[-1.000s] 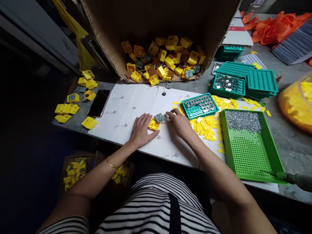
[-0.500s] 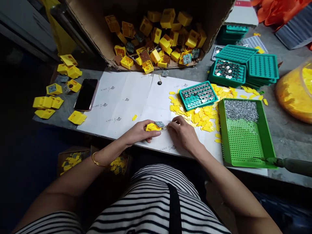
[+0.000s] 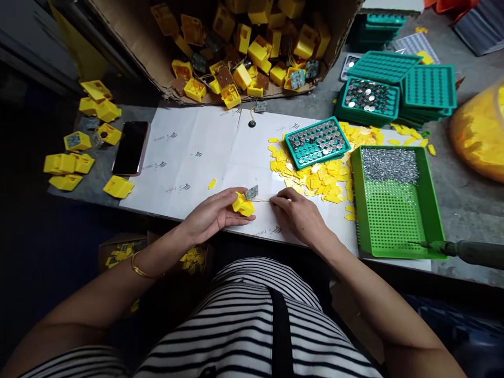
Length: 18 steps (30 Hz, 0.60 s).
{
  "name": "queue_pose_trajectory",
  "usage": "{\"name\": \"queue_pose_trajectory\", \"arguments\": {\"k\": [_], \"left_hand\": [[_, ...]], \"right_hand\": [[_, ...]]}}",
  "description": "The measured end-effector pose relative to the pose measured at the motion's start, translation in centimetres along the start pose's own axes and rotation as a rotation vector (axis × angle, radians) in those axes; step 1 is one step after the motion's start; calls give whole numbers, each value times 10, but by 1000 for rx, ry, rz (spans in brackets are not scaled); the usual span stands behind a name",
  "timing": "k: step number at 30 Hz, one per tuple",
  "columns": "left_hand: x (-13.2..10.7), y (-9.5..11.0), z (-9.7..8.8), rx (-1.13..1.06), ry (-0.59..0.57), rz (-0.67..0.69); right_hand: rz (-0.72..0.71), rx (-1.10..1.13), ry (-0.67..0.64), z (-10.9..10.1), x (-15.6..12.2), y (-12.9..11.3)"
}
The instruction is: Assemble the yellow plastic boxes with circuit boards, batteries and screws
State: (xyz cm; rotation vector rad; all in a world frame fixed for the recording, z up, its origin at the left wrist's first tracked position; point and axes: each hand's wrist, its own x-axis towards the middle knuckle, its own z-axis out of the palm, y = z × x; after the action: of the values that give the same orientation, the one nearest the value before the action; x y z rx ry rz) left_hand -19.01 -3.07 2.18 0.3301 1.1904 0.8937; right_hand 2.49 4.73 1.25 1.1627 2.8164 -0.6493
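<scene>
A person in a black-and-white striped top works at a grey counter [image 3: 472, 220], a small yellow box-shaped plastic housing [image 3: 244, 208] in the left hand [image 3: 212, 212], just above a white printed paper sheet [image 3: 185, 157]. The left thumb and fingers curl around the housing, whose longer axis slants from the far left to the near right. A flat grey-green circuit board [image 3: 251, 192] stands tilted at its far edge, long side angled away and toward the right. From there a thin pale wire [image 3: 260, 200] runs nearly straight across to the right hand [image 3: 301, 215], its fingers drawn narrow in a pinch on the wire's end.

Beyond the right hand lie scattered flat yellow plastic tabs [image 3: 326, 178] and a teal plastic tray [image 3: 323, 159] of round silver pieces, set askew. To the right, a green perforated plastic basket [image 3: 397, 220] points lengthwise away from the worker, small silver metal parts [image 3: 389, 164] heaped at its far end. A brown cardboard box [image 3: 129, 47] of more yellow housings opens toward the worker.
</scene>
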Motion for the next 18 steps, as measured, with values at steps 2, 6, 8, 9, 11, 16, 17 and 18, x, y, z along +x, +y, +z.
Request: {"name": "queue_pose_trajectory", "arguments": {"k": [2, 6, 8, 9, 11, 16, 17, 18], "left_hand": [[-2, -1, 3, 132, 15, 61], [-4, -12, 6, 580, 125, 372], [-3, -19, 5, 733, 195, 504], [-2, -21, 4, 761, 219, 523], [-2, -21, 0, 763, 236, 483], [-12, -17, -4, 914, 231, 280], [-14, -18, -2, 880, 227, 246], [-15, -20, 0, 798, 223, 225]], "right_hand": [[28, -11, -12, 1, -1, 1], [84, -23, -10, 2, 2, 6], [80, -31, -11, 1, 4, 8], [72, -33, -15, 0, 4, 8], [57, -27, -19, -3, 5, 10], [76, 182, 18, -4, 0, 13], [96, 295, 31, -4, -3, 13], [121, 438, 33, -3, -5, 14]]}}
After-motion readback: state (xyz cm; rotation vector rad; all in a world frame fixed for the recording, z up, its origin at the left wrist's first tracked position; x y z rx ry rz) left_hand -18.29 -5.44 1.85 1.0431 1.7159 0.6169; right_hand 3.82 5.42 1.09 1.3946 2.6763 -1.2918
